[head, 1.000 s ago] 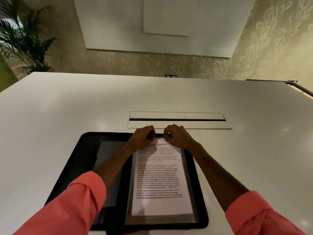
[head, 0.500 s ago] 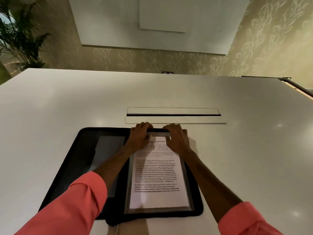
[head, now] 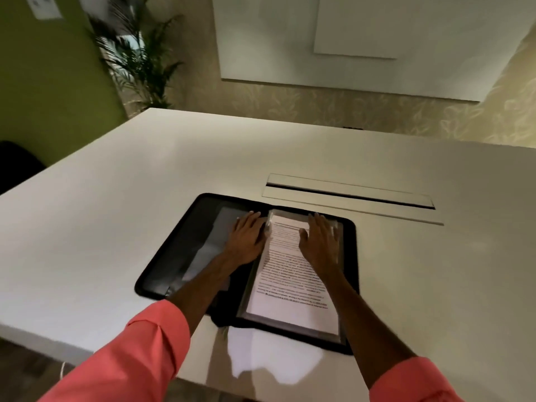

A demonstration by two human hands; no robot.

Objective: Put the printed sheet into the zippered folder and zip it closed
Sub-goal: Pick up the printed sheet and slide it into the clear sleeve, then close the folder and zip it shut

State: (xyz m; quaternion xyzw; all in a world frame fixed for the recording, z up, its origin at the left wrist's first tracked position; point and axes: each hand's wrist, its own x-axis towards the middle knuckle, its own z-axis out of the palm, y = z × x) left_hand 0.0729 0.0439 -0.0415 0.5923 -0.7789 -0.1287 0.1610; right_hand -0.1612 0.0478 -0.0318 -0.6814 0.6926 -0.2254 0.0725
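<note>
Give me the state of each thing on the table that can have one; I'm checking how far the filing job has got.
zippered folder: lying open flat, not zipped.
printed sheet: lying face up on the folder's right half, in a clear sleeve.
left hand: open, flat on the folder's left half.
right hand: open, flat on the sheet.
cable slot in the table: lid partly open.

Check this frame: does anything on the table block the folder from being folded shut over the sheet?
Only the hands. The left hand lies flat on the left half of the open folder, the right hand flat on the sheet in the right half. Nothing else visible lies on it.
</note>
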